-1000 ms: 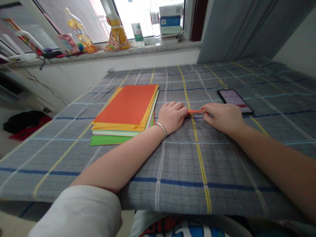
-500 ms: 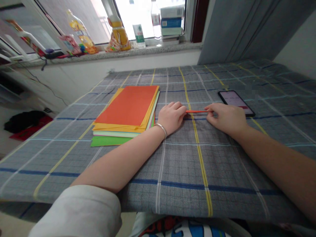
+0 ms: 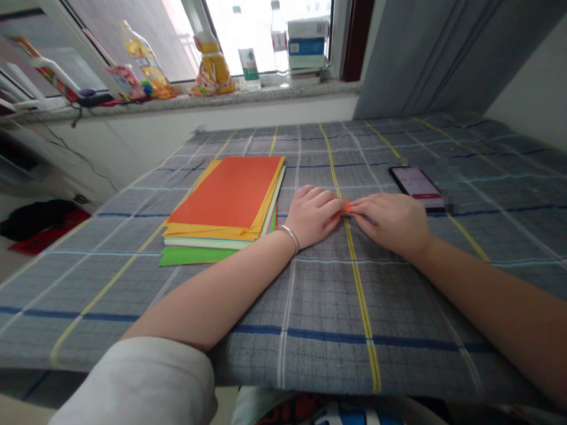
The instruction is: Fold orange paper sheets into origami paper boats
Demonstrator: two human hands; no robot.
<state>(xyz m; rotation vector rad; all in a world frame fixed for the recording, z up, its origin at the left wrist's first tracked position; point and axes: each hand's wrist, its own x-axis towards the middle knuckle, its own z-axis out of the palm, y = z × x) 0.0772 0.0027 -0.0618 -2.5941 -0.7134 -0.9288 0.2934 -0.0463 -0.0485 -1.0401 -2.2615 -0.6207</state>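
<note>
Between my fingertips is a small piece of folded orange paper (image 3: 347, 206), mostly covered by my hands. My left hand (image 3: 313, 213), with a silver bangle at the wrist, is closed on its left end. My right hand (image 3: 390, 221) pinches the right end with thumb and fingers. Both hands rest low over the checked cloth, fingertips nearly touching. Just left of my left hand lies a stack of coloured paper (image 3: 230, 192), orange on top, with yellow, pale and green sheets showing beneath.
A phone (image 3: 419, 186) with its screen lit lies beyond my right hand. Grey checked cloth (image 3: 328, 295) covers the table. Along the windowsill (image 3: 177, 106) stand several bottles, a cup (image 3: 248, 65) and stacked boxes (image 3: 306, 47).
My right hand has moved left, closing the gap to my left hand. The orange paper, a thin strip between the hands before, now shows only as a small patch.
</note>
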